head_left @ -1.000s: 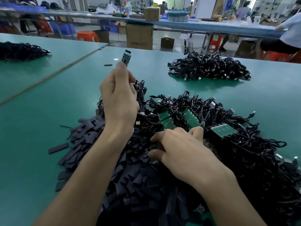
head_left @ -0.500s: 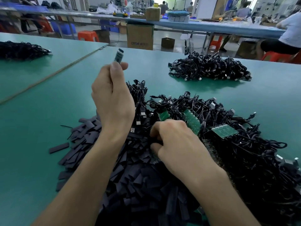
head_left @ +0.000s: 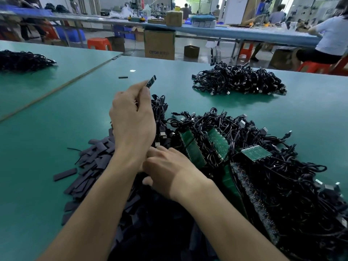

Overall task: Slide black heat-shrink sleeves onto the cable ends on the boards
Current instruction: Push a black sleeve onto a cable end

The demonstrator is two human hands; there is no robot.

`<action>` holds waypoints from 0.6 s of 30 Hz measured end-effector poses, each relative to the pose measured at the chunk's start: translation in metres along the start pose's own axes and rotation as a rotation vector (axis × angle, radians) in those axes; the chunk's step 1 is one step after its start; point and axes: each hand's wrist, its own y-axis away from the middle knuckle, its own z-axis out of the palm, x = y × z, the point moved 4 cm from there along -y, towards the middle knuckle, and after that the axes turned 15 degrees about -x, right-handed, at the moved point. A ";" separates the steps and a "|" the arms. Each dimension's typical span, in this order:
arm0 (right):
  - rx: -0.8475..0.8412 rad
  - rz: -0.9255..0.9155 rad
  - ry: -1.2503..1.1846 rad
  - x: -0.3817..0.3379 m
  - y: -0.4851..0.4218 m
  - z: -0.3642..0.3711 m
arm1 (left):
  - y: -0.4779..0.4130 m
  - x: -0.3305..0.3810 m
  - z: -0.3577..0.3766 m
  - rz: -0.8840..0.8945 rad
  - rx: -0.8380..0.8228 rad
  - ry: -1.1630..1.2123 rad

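Right hand [head_left: 169, 172] shifted left, left hand [head_left: 131, 117] pinching board [head_left: 151, 82]

Matte teal-green tabletop [head_left: 47, 157]. Flat black heat-shrink sleeves [head_left: 94, 157]. Tangled black cables [head_left: 291, 185]. Green rectangular circuit boards [head_left: 218, 142], rows of pale solder dots. Narrow dark circuit strip [head_left: 151, 82], pale specks. Orange plastic stool [head_left: 98, 43].

The green table [head_left: 56, 129] holds a pile of flat black sleeves [head_left: 98, 157], a big heap of cables [head_left: 282, 181] with green boards [head_left: 256, 153], and another cable heap [head_left: 239, 80] farther back.
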 end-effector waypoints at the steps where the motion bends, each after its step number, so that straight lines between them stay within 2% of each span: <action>1: -0.004 -0.007 0.007 0.001 -0.001 0.002 | 0.000 -0.001 0.000 0.001 0.003 0.002; 5: 0.078 -0.024 -0.024 0.003 0.002 0.002 | -0.002 -0.003 -0.001 0.028 0.036 0.011; 9: 0.164 -0.045 -0.167 0.006 0.010 -0.003 | -0.002 -0.004 -0.002 0.044 0.056 0.048; 13: 0.456 0.002 -0.377 0.017 0.036 -0.019 | -0.004 -0.003 -0.001 0.052 0.041 0.042; 16: 0.718 0.087 -0.515 0.035 0.063 -0.034 | -0.002 -0.002 0.006 0.049 -0.081 0.072; 18: 0.768 0.117 -0.646 0.047 0.077 -0.039 | 0.001 -0.003 0.015 0.025 -0.232 0.103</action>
